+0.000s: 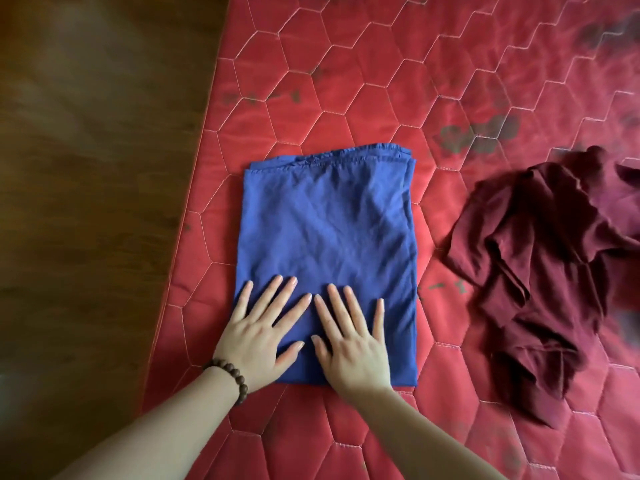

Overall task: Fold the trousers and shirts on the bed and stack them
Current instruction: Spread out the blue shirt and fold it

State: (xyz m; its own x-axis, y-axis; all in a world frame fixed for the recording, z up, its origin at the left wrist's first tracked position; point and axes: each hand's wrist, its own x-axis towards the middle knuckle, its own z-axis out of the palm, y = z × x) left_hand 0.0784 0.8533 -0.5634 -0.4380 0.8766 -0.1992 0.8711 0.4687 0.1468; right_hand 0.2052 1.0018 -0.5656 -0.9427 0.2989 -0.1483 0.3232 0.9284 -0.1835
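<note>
A blue garment (329, 230) lies folded into a neat rectangle on the red quilted bed (381, 81). Both my hands press flat on its near end with fingers spread and straight. My left hand (258, 336), with a wooden bead bracelet at the wrist, covers the near left corner. Beside it, my right hand (351, 344) lies just right of the middle, thumbs almost touching. A dark maroon garment (540, 271) lies crumpled and unfolded to the right of the blue one, apart from it.
The bed's left edge runs diagonally from the top middle to the lower left, with a brown wooden floor (86, 168) beyond it. Dark stains mark the red cover behind the garments.
</note>
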